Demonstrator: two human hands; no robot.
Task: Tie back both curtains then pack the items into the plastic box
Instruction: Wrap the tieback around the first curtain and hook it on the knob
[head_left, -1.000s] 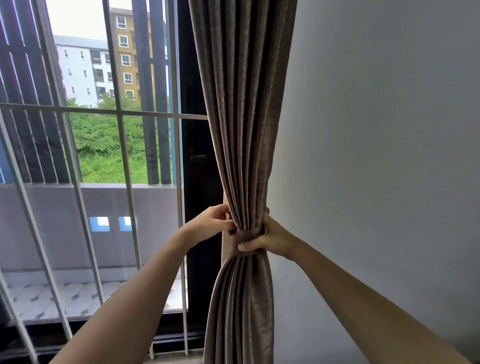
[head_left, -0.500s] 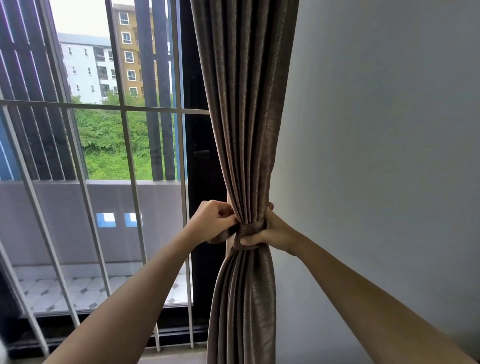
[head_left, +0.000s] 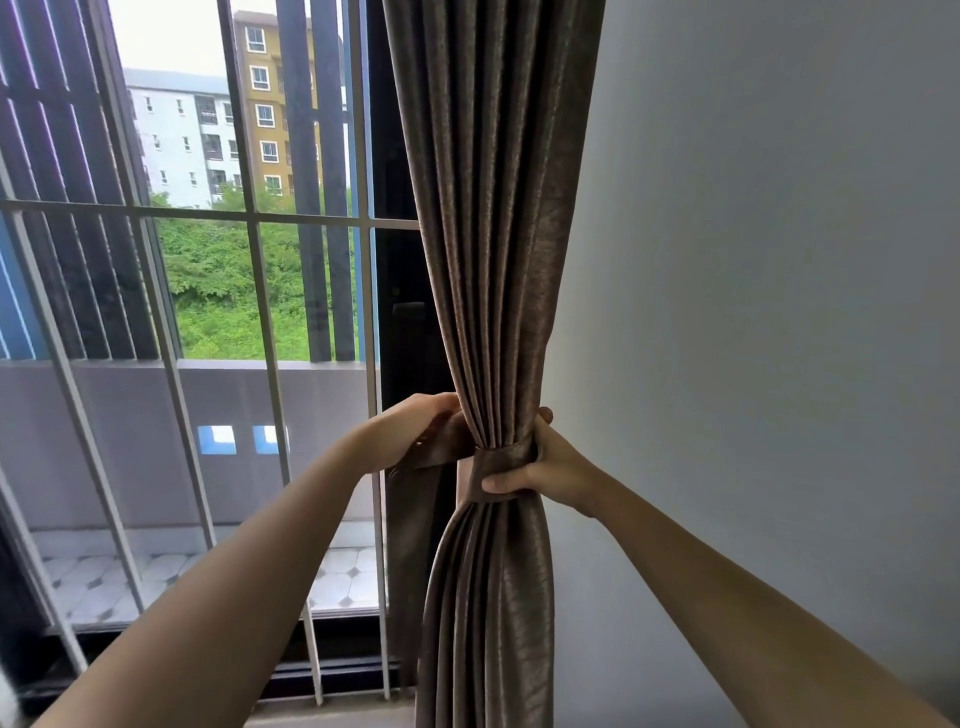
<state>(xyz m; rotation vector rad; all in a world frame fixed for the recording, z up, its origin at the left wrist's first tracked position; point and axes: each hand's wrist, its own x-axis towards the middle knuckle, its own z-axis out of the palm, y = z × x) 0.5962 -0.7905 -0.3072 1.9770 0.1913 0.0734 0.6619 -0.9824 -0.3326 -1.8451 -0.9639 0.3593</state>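
Curtain (head_left: 493, 249) hangs center frame, bunched at the tieback (head_left: 501, 460). Your right hand (head_left: 545, 470) is clamped around the band; left hand (head_left: 410, 434) is closed on its loose end. Fabric's soft and slippery, so grip at the cinch, not the folds.

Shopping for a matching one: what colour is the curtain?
Plain brown with a slight sheen on the curtain, best seen in the head view.

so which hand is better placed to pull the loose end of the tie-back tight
Left, probably. The left hand already holds the free end of the tie-back on the window side, while the right hand is clamped around the band and gathered curtain, pinning it.
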